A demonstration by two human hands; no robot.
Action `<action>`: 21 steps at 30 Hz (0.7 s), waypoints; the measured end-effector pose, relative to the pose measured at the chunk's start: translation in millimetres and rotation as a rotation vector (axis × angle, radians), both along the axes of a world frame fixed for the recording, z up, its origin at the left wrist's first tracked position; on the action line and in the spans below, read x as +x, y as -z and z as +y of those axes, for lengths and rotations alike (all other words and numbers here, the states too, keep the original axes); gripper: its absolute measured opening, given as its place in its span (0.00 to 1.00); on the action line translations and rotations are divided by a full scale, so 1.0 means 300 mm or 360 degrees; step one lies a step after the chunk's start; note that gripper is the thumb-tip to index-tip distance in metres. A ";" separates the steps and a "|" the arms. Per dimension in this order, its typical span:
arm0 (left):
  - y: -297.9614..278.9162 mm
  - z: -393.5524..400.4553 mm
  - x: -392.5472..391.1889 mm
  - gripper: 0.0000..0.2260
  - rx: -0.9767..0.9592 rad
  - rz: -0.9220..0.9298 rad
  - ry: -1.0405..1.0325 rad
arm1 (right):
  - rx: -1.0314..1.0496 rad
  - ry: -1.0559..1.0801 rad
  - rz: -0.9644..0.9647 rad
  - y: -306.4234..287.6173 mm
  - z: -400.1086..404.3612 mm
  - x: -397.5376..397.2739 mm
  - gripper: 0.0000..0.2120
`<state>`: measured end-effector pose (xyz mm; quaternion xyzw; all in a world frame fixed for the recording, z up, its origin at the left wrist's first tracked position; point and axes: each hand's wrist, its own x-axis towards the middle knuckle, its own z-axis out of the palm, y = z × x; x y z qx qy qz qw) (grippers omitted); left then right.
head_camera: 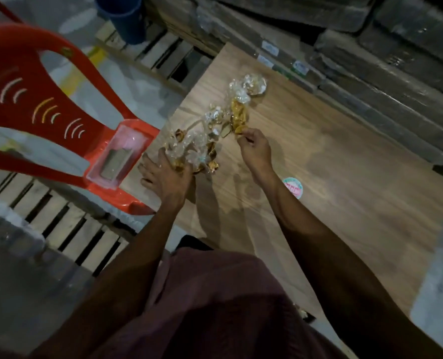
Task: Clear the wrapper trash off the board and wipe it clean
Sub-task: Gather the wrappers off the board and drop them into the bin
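Board [344, 164]: bare wood open from 3 to 5 o'clock of the wrapper pile [210, 130], a round sticker [293, 187] lying flat there.
Obstacles: wrapped stacks [370, 55] walling the edge at 1 to 2 o'clock; red chair [34, 99] with clear tray [117, 154] at 9 o'clock, just beside the board; blue bin [124, 16] at 11 o'clock.

chair [34, 81]: red — curved white stripes
wrappers [215, 125]: gold and clear
board [344, 177]: brown wood lines
bin [124, 14]: blue
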<state>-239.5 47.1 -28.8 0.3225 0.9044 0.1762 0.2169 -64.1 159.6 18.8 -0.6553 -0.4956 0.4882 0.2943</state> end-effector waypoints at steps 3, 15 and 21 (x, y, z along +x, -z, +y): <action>0.004 0.055 -0.013 0.41 -0.0065 -0.0068 0.0051 | 0.0015 -0.0236 -0.0110 0.008 0.091 -0.072 0.16; 0.096 0.073 -0.042 0.55 -0.0195 -0.0079 0.0337 | 0.0175 -0.0995 -0.1045 0.152 0.289 -0.219 0.36; 0.093 0.097 -0.082 0.58 -0.0154 -0.0143 0.0399 | 0.0170 -0.0937 -0.1093 0.164 0.243 -0.250 0.34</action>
